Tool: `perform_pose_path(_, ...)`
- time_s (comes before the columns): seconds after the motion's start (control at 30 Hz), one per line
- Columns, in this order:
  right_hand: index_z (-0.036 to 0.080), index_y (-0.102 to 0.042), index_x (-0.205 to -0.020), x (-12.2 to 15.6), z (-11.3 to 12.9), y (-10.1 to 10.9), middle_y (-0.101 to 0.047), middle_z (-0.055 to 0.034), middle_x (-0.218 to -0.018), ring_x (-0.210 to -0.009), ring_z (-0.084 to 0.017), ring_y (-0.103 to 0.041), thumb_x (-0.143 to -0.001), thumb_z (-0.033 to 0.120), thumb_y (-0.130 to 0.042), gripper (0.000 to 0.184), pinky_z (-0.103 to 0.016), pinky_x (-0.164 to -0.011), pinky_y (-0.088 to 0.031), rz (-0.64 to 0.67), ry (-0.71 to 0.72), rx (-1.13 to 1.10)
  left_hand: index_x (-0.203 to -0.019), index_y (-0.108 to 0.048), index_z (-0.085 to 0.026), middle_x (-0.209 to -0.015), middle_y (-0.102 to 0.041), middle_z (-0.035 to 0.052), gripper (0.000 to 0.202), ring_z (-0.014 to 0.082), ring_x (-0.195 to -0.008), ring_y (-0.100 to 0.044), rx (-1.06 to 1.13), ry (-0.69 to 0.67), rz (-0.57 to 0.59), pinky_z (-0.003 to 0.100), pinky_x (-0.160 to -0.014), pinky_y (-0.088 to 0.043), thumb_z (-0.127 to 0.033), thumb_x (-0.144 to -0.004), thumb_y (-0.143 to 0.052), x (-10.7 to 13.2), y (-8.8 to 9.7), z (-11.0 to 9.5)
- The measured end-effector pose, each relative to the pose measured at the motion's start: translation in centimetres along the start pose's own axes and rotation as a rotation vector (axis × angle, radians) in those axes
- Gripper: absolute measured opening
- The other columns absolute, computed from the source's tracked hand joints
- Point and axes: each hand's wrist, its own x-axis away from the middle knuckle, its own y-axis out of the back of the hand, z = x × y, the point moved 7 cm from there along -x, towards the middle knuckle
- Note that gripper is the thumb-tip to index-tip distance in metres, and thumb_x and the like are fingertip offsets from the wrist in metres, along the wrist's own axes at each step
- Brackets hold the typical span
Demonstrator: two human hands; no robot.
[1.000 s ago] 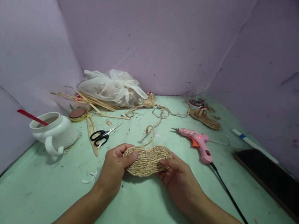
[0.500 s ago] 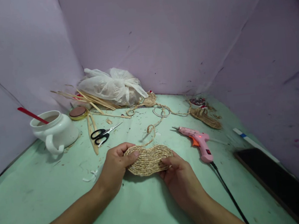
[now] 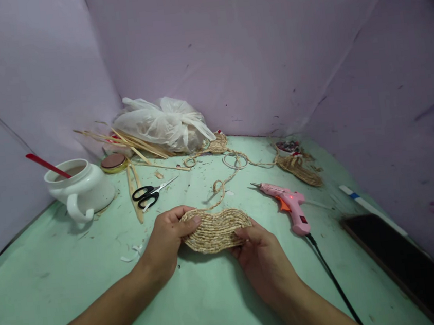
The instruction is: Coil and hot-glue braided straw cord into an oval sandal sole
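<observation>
A flat, sole-shaped piece of coiled braided straw cord [image 3: 217, 229] is held up over the table between my two hands. My left hand [image 3: 171, 239] grips its left end, thumb on top and fingers underneath. At the right end my right hand [image 3: 260, 253] pinches it the same way. From the upper left edge of the piece a loose braided cord [image 3: 220, 188] trails away to the back of the table. To the right of my right hand lies a pink glue gun [image 3: 289, 201] with an orange trigger and a small red light showing.
Black-handled scissors [image 3: 150, 192] and straw strips [image 3: 134, 199] lie left of centre. A white pot [image 3: 88, 189] with a red stick stands at the left. Behind are a plastic bag [image 3: 166, 124] and a small straw slipper [image 3: 299, 170]. A dark slab [image 3: 398, 262] lies right.
Both hands keep the same grip on the straw piece. The whole view has shifted very slightly; nothing else has visibly moved.
</observation>
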Motion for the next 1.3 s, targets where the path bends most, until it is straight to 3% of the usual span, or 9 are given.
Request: perform_pose_path(1.3,0.016,-0.063,-0.077,0.03,0.1,-0.13,-0.063,-0.0027,-0.081,-0.077,-0.018,-0.055,-0.055,0.006,-0.049,0.028,-0.029,-0.067,-0.047,0.009,0.007,0.037,-0.068,-0.064,-0.012,-0.058,-0.065,0.0016,0.019,0.0142,-0.056,-0.06,-0.015,-0.007,-0.033,0.023,-0.056,-0.045,-0.023,-0.056,-0.075,-0.22,0.38,-0.13)
